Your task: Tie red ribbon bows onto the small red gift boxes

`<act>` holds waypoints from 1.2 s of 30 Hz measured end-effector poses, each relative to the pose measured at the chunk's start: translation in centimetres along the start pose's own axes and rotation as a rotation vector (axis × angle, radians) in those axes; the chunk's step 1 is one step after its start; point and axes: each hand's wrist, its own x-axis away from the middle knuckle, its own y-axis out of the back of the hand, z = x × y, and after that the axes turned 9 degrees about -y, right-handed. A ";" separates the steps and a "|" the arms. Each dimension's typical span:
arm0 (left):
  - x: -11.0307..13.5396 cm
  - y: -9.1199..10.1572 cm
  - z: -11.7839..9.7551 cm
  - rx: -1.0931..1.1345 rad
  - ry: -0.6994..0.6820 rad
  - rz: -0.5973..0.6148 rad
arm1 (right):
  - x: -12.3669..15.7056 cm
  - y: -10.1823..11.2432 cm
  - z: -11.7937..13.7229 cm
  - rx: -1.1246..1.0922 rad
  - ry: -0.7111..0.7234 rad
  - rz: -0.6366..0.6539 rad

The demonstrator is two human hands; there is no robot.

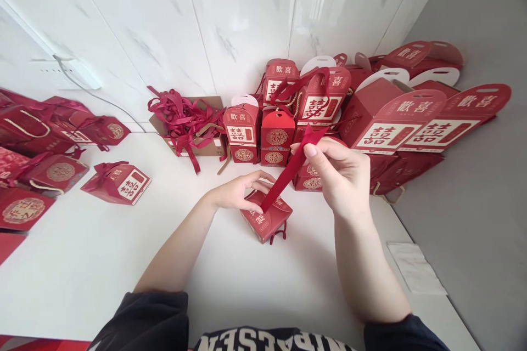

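A small red gift box (263,225) with pale printed characters sits on the white table in front of me, a dark red cord handle at its side. My left hand (236,193) grips its top, thumb on the near side and fingers over the far side. Between thumb and fingers of my right hand (341,175) a red ribbon (284,178) is pinched and stretched taut, slanting up from the box top. A loop of ribbon (302,85) shows beyond my right hand; whether it belongs to the same piece I cannot tell.
A cardboard box (206,147) heaped with red ribbons (177,112) stands by the wall. Several upright gift boxes (242,134) and larger ones (395,115) fill the back right. A ribbon-tied box (119,184) and more boxes (24,211) are at left; white tissue (415,267) lies right.
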 end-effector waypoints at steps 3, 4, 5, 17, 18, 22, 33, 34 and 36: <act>0.1 -0.2 -0.7 0.003 0.007 0.068 | 0.0 0.3 0.0 -0.015 -0.008 -0.013; 0.1 -0.3 -0.9 0.013 0.027 0.090 | -0.1 0.5 0.0 -0.012 -0.014 -0.021; 0.1 -0.4 -0.9 0.025 0.053 0.108 | -0.1 0.6 0.0 -0.003 -0.017 -0.035; -0.6 -1.0 2.4 0.200 0.047 0.126 | 0.5 -0.5 1.8 0.017 0.108 0.042; -0.7 -1.1 2.4 0.192 0.032 0.118 | 0.5 -0.9 2.2 0.022 0.126 0.060; -1.0 -1.8 2.3 0.144 -0.009 0.062 | 0.3 -2.0 3.3 0.077 0.208 0.121; -1.3 -2.7 3.7 0.046 -0.091 -0.132 | 0.6 -1.4 3.6 0.114 0.201 0.058; -1.4 -2.7 3.7 0.022 -0.099 -0.139 | 0.6 -1.3 3.6 0.118 0.200 0.053; -1.4 -2.7 3.8 -0.012 -0.117 -0.144 | 0.6 -1.2 3.7 0.131 0.191 0.040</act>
